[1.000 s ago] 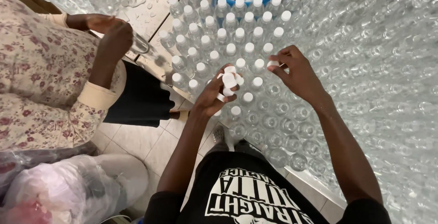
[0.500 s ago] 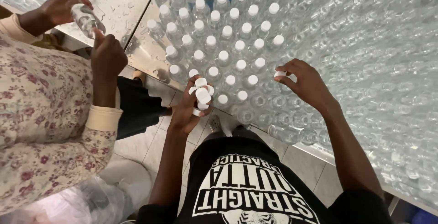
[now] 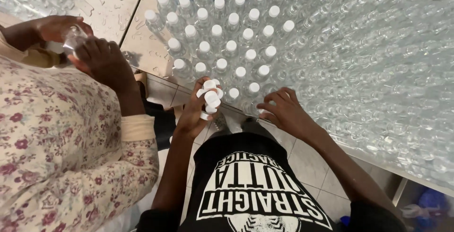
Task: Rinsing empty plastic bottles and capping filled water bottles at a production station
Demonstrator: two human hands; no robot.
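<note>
The left hand (image 3: 196, 113) was clenched around a cluster of white caps (image 3: 210, 97) at frame centre. The right hand (image 3: 283, 113), nearer the uncapped upright bottles (image 3: 359, 71) to the right, rested loosely curled at the bottle edge; whether it held a cap could not be told.

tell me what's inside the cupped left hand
The left hand holds a small pile of white bottle caps. How many lie deeper in the palm cannot be seen, since the top caps and fingers cover them.

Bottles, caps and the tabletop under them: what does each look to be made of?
Bottles: clear, thin plastic by the look, see-through and glinting. Caps bunched in the left hand: opaque white plastic, smooth, matte. Tabletop: pale, hard and glossy, with water beading on it; laminate or metal, unclear. The right hand rests at an uncapped bottle.
</note>
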